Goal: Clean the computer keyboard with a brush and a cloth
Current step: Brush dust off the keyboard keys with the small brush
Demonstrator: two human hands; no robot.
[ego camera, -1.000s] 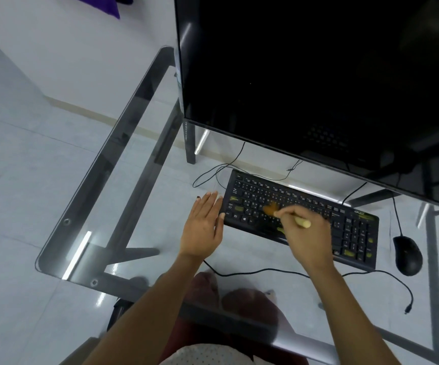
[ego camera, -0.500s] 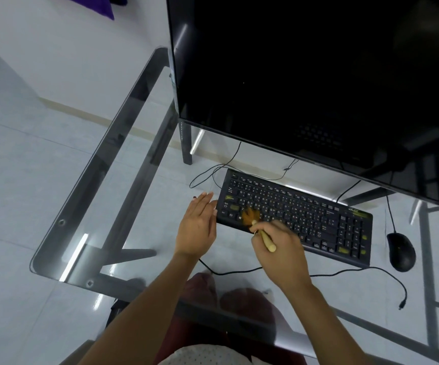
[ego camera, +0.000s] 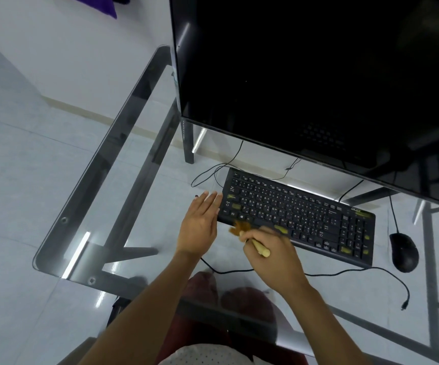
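Observation:
A black keyboard (ego camera: 300, 214) with a few yellow-green keys lies on the glass desk (ego camera: 123, 180) below the monitor. My right hand (ego camera: 273, 256) grips a small brush (ego camera: 250, 237) by its pale wooden handle; the brown bristles touch the keyboard's near left edge. My left hand (ego camera: 200, 225) rests flat on the glass, fingers straight, with its fingertips against the keyboard's left end. No cloth is in view.
A large dark monitor (ego camera: 318, 83) fills the upper right, overhanging the keyboard's far side. A black mouse (ego camera: 404, 251) sits to the right of the keyboard. Thin black cables (ego camera: 344, 271) run along the glass near the front edge and behind the keyboard.
My right hand has swept the brush from the middle keys leftward and toward me, down to the keyboard's near left edge. My left hand has stayed at the left end.

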